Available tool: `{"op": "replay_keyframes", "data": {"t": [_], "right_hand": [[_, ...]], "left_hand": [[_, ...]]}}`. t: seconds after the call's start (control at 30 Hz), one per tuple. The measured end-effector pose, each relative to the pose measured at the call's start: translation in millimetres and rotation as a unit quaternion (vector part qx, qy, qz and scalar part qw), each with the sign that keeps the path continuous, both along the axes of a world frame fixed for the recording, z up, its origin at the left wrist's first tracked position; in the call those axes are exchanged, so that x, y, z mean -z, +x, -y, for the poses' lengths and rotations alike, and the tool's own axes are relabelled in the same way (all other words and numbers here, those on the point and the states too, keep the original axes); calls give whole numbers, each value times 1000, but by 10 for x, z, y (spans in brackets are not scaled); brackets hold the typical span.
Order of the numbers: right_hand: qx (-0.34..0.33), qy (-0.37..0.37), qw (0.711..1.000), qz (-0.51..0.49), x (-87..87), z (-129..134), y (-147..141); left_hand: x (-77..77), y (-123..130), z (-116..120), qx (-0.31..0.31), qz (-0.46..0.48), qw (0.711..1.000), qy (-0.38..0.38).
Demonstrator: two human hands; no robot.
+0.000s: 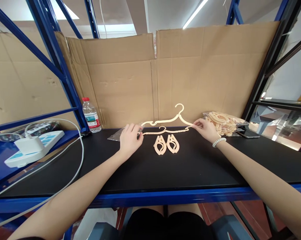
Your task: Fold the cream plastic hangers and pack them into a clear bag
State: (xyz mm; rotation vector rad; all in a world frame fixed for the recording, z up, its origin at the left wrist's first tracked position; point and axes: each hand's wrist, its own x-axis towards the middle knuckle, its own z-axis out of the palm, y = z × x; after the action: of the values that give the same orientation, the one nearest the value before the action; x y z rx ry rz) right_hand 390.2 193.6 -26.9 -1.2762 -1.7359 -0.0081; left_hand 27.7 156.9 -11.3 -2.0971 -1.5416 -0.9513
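1. Centre of the frame: open hanger (167,120) of smooth, pale plastic with a faint sheen; folded hangers (161,152) just below, seemingly the same plastic
2. Right of centre: bag (224,122) of thin clear plastic film, crinkled and glossy
3. Lower middle: tabletop (150,173), black, smooth, mostly matt
4. Upper middle: cardboard (120,90), matt, creased and dented
5. Left and lower edge: rack (165,197), blue painted metal, glossy
6. Left: bottle (90,110), clear shiny plastic
7. Far left: power strip (52,138), smooth white plastic
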Motion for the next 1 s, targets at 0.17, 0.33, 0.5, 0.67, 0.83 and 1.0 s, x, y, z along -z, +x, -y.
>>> {"op": "replay_keyframes", "data": {"t": [0.17, 0.33, 0.5, 0.67, 0.83, 1.0], "right_hand": [[1, -2, 1000, -12, 6, 0, -4], [15, -16, 1000, -11, 10, -15, 13], [1, -18, 1000, -12, 1, -12, 30], [-53, -24, 998, -30, -39, 46, -21], [-115, -28, 993, -13, -75, 140, -143], [-177, -35, 983, 31, -110, 263, -302]], "left_hand": [[-13, -157, -124, -64, 20, 997, -32], [59, -299, -279, -74, 67, 977, -187], [56, -311, -284, -78, 83, 983, -142], [-1, -175, -161, -55, 116, 990, -56], [28, 51, -71, 83, 359, 896, -248], [120, 130, -41, 164, 383, 879, -230]]}}
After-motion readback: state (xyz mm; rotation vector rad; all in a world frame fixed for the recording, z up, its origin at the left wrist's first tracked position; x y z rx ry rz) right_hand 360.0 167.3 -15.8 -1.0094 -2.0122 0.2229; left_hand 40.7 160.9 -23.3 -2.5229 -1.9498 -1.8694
